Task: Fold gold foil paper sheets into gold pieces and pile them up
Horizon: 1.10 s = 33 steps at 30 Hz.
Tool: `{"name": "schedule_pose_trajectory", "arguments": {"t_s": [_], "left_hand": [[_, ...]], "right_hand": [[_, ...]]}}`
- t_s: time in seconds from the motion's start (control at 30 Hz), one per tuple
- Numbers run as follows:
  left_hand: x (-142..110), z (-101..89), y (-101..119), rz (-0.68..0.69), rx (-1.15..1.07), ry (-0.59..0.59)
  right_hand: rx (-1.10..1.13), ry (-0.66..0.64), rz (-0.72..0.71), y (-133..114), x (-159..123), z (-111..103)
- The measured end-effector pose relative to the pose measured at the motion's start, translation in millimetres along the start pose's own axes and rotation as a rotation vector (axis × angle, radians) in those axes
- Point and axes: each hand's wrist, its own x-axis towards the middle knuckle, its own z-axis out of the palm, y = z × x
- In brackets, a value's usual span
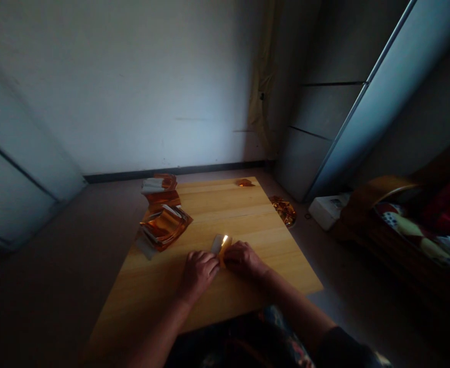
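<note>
head: left hand (200, 268) and right hand (244, 258) curl around foil (223, 242)

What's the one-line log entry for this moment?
left hand: on shiny sheet | right hand: on same sheet | sheet pile: left side of table

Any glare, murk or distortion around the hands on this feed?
Head view: a bright glare streak on the small orange sheet between the left hand and right hand; head view: fingertip detail looks soft; head view: floor at left falls into shadow; head view: the tall unit leans, likely wide-angle stretch.
</note>
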Motion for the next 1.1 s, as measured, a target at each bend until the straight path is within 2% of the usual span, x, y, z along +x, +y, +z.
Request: {"name": "schedule_pose_trajectory", "arguments": {"t_s": [0.17,0.37,0.77,1.1], "left_hand": [[1,3.1,0,0.054,0.017,0.038],[1,4.0,-1,0.047,0.005,0.060],[0,4.9,-3,0.044,-0.009,0.077],[-12,1.5,-7,0.085,-0.041,0.075]], "right_hand": [[-0.013,-0.015,-0.013,-6,-1,-9],[-0.005,-0.016,0.003,-12,0,-13],[-0.112,-0.001,-0.018,-6,2,-3],[-0.069,0.003,0.036,-2,14,1]]}}
